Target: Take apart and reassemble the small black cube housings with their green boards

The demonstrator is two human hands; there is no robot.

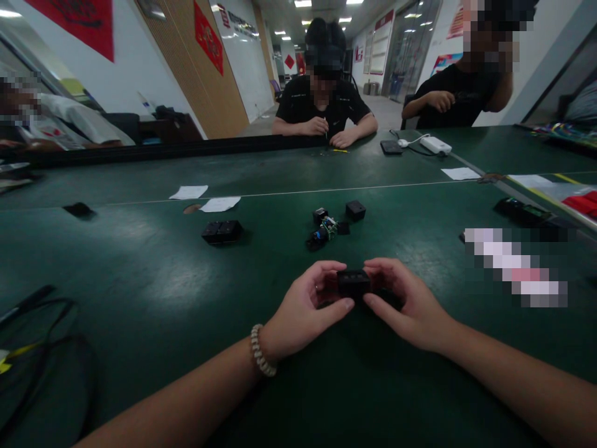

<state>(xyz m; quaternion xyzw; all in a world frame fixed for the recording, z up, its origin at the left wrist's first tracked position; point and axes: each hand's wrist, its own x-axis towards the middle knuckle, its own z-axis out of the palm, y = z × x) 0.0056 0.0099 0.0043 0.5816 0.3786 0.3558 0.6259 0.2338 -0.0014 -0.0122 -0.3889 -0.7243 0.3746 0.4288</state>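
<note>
A small black box-shaped part (pixel 353 282) is held just above the green table, between my two hands. My left hand (pixel 311 303) grips its left side, thumb in front and fingers behind. On its right side my right hand (pixel 407 305) closes in the same way. Three small marks or recesses show on the box's upper face, too dark to make out. Beyond my hands lie a tangle of wired electronic parts (pixel 328 229) and a small black cube (pixel 355 210). A longer black block (pixel 222 231) sits farther left.
Black cables (pixel 44 339) curl at the left edge. White papers (pixel 220 204) lie near the table seam. A blurred-out long object (pixel 515 267) and a dark device (pixel 525 211) are at the right. Across the table a person (pixel 324 106) works; a white adapter (pixel 435 145) lies nearby.
</note>
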